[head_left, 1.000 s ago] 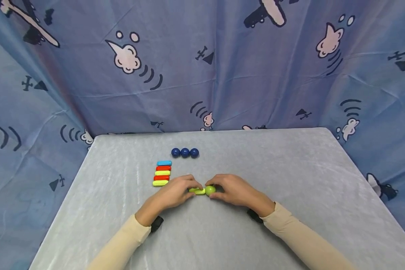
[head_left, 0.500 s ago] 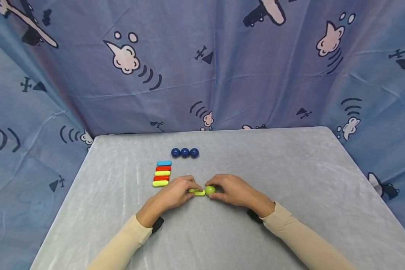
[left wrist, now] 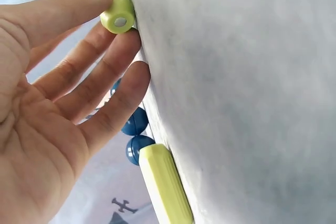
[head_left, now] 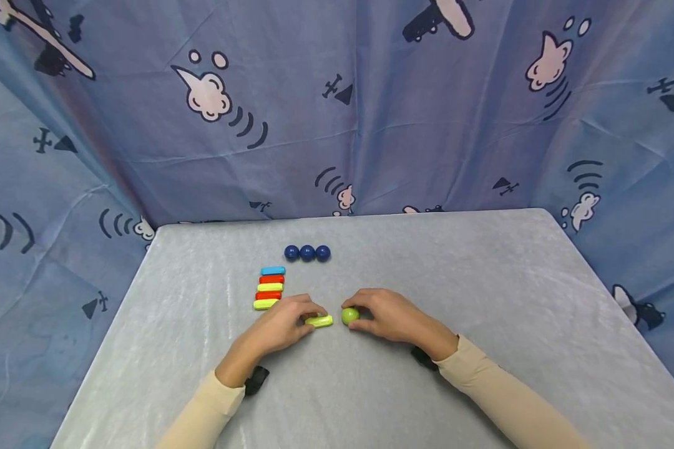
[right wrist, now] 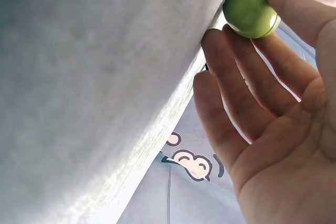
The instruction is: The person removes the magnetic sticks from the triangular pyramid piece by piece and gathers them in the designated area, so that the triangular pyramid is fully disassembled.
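In the head view my left hand (head_left: 285,321) pinches a yellow-green rod (head_left: 319,321) between thumb and fingers, low over the cloth. The left wrist view shows the rod (left wrist: 116,4) with a round silver spot in its end and the thumb along its side. My right hand (head_left: 390,315) pinches a glossy green ball (head_left: 349,316), a short gap to the right of the rod. The right wrist view shows the ball (right wrist: 251,10) between thumb and fingertips, with the remaining fingers loosely extended.
Left of my left hand lies a stack of rods: a blue rod (head_left: 273,270), red ones and yellow-green ones, side by side. Behind them, three dark blue balls (head_left: 307,253) sit in a row. A grey cloth (head_left: 455,268) covers the table, with a patterned blue curtain (head_left: 292,125) behind.
The rod touched the green ball a second ago. My left hand has drawn it to the left, leaving a gap. The right hand and ball have stayed in place.
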A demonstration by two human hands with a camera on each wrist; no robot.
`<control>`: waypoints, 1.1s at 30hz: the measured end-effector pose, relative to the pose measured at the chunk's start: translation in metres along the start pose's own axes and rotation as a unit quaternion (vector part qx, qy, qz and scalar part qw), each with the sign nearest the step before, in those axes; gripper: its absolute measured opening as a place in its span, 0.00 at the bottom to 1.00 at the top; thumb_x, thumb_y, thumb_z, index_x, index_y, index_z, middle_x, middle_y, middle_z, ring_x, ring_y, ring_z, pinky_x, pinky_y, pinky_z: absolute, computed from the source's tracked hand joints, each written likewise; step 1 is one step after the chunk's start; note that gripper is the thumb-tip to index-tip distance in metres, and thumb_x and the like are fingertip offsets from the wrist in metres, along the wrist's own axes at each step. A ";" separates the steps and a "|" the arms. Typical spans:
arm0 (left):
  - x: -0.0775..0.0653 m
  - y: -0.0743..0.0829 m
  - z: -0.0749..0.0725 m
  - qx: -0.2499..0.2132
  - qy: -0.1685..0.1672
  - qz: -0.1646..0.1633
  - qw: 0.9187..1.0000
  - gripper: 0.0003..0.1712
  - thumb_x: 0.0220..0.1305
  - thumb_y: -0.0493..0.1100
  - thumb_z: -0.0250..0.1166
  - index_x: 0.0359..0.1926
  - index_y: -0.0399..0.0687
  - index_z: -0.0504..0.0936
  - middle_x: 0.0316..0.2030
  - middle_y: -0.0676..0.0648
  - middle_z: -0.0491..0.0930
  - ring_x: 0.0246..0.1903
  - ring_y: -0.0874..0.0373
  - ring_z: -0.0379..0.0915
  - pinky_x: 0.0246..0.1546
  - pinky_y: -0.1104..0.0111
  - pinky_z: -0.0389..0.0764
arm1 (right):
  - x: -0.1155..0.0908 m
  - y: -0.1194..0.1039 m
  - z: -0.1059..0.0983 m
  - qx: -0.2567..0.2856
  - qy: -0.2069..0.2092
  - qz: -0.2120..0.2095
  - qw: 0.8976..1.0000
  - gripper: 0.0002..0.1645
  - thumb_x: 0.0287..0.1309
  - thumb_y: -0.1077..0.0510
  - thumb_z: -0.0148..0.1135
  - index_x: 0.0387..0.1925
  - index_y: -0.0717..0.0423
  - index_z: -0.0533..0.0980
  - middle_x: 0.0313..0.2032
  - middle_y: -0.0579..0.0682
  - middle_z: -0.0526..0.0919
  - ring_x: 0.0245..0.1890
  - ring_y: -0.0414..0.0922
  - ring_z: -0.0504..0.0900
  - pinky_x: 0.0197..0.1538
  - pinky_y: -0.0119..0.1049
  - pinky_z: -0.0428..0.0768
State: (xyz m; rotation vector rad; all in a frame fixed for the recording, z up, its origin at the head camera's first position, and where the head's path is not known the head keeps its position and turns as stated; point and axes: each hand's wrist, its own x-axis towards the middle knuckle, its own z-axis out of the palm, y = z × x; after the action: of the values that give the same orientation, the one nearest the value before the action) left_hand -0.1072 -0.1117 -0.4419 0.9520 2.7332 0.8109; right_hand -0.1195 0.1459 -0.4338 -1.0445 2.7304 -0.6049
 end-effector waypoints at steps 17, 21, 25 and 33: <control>-0.003 -0.002 -0.001 0.001 0.010 -0.035 0.999 0.10 0.55 0.37 0.75 0.40 0.46 0.87 0.33 0.53 0.80 0.32 0.61 0.73 0.35 0.73 0.75 | 0.000 0.000 0.001 -0.003 0.001 0.007 1.000 0.22 0.60 0.45 0.68 0.54 0.46 0.81 0.47 0.42 0.85 0.46 0.38 0.83 0.51 0.40 0.81; -0.005 -0.004 -0.003 0.003 0.021 -0.051 0.998 0.10 0.55 0.37 0.75 0.40 0.47 0.87 0.33 0.54 0.80 0.32 0.62 0.72 0.35 0.73 0.75 | -0.001 0.000 0.001 -0.004 -0.001 0.010 1.000 0.22 0.60 0.45 0.68 0.54 0.46 0.81 0.48 0.41 0.85 0.46 0.38 0.82 0.51 0.40 0.81; -0.010 -0.009 -0.008 0.005 0.037 -0.063 0.997 0.11 0.54 0.36 0.75 0.40 0.48 0.87 0.31 0.55 0.78 0.32 0.62 0.71 0.34 0.73 0.74 | -0.001 0.000 0.001 -0.004 -0.005 0.014 1.000 0.22 0.61 0.45 0.68 0.55 0.46 0.81 0.47 0.41 0.85 0.46 0.38 0.82 0.51 0.40 0.80; -0.029 -0.021 -0.028 0.000 0.052 -0.091 0.995 0.11 0.55 0.36 0.75 0.40 0.49 0.87 0.28 0.56 0.75 0.29 0.63 0.70 0.31 0.74 0.71 | -0.002 0.000 0.000 0.000 -0.004 0.010 1.000 0.22 0.61 0.45 0.68 0.55 0.46 0.81 0.48 0.42 0.85 0.47 0.38 0.82 0.52 0.40 0.80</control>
State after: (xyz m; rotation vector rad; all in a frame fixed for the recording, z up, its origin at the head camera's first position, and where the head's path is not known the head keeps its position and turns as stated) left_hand -0.1038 -0.1556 -0.4312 0.6660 2.8557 0.8492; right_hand -0.1184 0.1471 -0.4339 -1.0149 2.7300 -0.5969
